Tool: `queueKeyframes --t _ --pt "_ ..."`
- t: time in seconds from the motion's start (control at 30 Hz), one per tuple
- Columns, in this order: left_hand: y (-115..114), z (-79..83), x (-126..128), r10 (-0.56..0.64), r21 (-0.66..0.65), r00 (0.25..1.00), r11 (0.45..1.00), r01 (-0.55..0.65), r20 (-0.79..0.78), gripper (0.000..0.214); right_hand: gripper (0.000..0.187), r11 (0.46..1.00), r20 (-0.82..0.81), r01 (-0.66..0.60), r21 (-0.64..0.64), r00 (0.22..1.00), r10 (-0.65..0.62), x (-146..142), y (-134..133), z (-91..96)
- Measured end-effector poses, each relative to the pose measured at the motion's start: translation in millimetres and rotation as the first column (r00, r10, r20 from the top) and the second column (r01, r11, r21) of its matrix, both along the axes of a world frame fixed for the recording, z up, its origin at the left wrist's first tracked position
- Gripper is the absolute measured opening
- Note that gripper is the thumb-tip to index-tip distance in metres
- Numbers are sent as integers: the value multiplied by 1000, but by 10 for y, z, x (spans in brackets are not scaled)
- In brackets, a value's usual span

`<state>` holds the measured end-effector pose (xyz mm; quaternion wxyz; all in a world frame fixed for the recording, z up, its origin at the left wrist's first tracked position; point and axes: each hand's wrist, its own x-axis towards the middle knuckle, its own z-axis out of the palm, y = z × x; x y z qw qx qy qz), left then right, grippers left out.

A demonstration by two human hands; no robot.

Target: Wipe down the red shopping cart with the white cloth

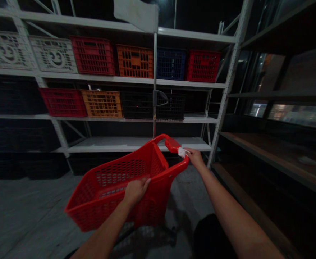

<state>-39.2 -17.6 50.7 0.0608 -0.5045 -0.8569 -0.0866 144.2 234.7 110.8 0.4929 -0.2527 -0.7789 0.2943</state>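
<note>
White crumpled material (182,153) sits pinched in the right hand (194,157), grip nearly closed, at the handle (172,145) of the red cart (154,203), mid-frame. The left hand (136,189) curls over its near rim (160,176). Grey floor (25,212) spreads lower left; brown shelves (268,154) edge the right.

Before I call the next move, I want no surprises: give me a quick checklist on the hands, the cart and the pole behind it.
1. Left hand on the red cart's near side: ok.
2. Right hand at the handle, holding the white wad: ok.
3. Red cart upright: ok.
4. Wheels free to roll: cannot tell; the underside is dark and partly hidden.
5. Pole upright: ok.
6. Pole's foot fixed to the cart: cannot tell; its lower end is out of sight behind the cart.
</note>
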Motion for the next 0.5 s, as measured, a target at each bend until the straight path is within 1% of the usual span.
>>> queueKeyframes --t 0.07,0.1,0.17,0.2,0.27,0.33,0.43,0.47,0.5 --pt "-60 -4 -36 13 -6 1000 1000 -13 4 63 26 987 118 -155 45 982 149 127 -70 56" --pt "-92 -6 -56 15 -9 1000 1000 -15 7 62 29 967 188 -240 80 957 222 211 -128 66" --pt "-158 -9 -99 3 -14 1000 1000 -3 12 62 36 901 338 -407 152 878 339 392 -253 76" --pt "-190 -12 -118 -13 -12 1000 1000 13 12 62 38 864 402 -470 178 837 373 473 -308 85" --pt "-247 -20 -148 -51 -3 999 999 51 10 62 38 818 478 -539 200 783 399 571 -379 130" --pt "-289 -30 -165 -77 1 997 997 77 7 61 35 785 538 -585 203 736 410 552 -389 224" --pt "-316 -35 -162 -87 3 996 996 87 -4 60 27 708 648 -673 214 641 413 340 -326 415" --pt "-315 -31 -155 -86 7 996 996 86 -5 60 23 690 678 -690 217 615 402 251 -300 473" --pt "-311 -25 -147 -81 8 997 997 81 0 61 19 704 674 -665 251 642 365 169 -277 519"
